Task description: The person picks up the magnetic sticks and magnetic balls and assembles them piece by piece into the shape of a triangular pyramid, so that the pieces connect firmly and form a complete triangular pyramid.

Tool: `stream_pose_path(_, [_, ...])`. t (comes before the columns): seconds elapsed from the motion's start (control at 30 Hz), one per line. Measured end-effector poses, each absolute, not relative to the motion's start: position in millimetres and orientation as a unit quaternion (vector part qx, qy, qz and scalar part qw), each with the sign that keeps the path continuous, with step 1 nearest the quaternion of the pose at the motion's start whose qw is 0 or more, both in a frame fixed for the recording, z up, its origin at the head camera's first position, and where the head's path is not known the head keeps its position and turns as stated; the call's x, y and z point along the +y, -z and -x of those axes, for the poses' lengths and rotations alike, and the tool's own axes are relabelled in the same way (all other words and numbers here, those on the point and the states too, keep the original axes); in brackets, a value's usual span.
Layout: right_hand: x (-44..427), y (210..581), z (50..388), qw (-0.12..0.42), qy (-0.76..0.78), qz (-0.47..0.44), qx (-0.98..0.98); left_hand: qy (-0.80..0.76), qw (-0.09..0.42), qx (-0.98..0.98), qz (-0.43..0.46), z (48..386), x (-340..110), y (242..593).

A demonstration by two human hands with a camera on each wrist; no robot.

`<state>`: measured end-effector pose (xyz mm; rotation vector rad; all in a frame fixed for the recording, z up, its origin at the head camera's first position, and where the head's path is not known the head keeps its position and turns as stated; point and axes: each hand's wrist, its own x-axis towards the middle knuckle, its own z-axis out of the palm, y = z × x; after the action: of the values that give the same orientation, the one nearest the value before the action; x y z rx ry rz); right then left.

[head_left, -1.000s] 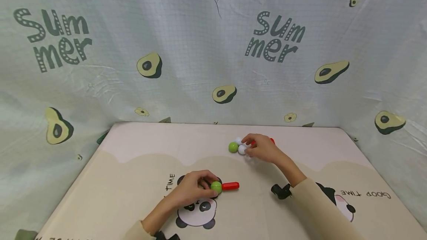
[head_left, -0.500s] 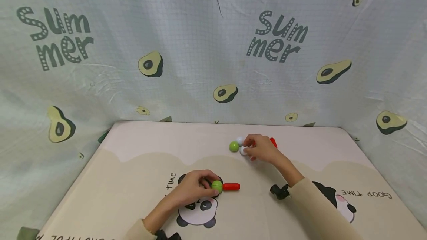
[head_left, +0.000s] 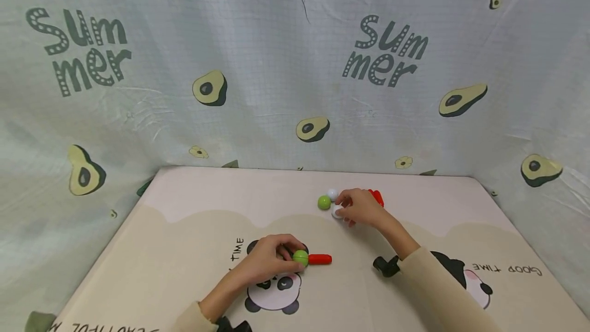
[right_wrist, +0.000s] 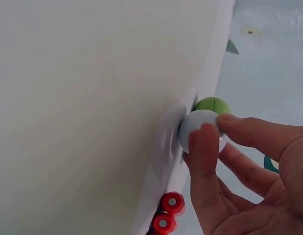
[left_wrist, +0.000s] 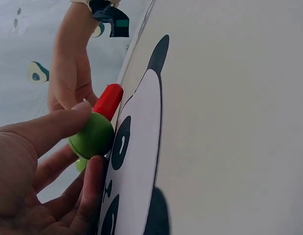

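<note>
My left hand pinches a green ball between thumb and fingers, and a red stick extends from the ball's right side. In the left wrist view the green ball and red stick are in line. Farther back, my right hand pinches a white ball; the right wrist view shows thumb and finger on this white ball. Beside it lie another green ball and a second white ball.
Red sticks lie just behind and right of my right hand; the right wrist view shows several red ends. The table's far edge meets a hanging patterned curtain. Black wrist mounts sit at both wrists.
My right hand has closed its fingers on the nearer white ball and drawn slightly toward me with it. More of the red sticks shows. My left hand keeps its pinch on the green ball.
</note>
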<state>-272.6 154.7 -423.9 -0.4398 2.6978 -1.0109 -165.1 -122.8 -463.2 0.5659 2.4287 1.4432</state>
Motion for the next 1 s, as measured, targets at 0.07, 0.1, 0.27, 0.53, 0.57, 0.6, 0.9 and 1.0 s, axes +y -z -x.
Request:
stream_pose_path(0.07, [155,424,271,0.118,0.349,0.155,0.917,-0.496,0.128,0.837,-0.195,165,-123,463])
stream_pose_path(0.1, [155,424,271,0.119,0.350,0.157,0.916,-0.495,0.127,0.837,-0.195,165,-122,463])
stream_pose_path(0.27, [154,424,269,0.119,0.344,0.158,0.918,-0.492,0.125,0.839,-0.195,166,-122,463])
stream_pose_path(0.53, [155,425,262,0.109,0.331,0.158,0.924,-0.490,0.126,0.840,-0.194,166,-123,464])
stream_pose_path(0.57, [156,425,260,0.108,0.336,0.156,0.923,-0.490,0.126,0.841,-0.194,166,-123,465])
stream_pose_path(0.6, [156,424,257,0.107,0.340,0.157,0.921,-0.489,0.125,0.841,-0.194,166,-123,464])
stream_pose_path(0.9, [162,423,230,0.107,0.378,0.169,0.904,-0.492,0.125,0.839,-0.196,166,-124,467])
stream_pose_path(1.0, [164,425,222,0.110,0.387,0.170,0.900,-0.493,0.129,0.838,-0.196,165,-125,467])
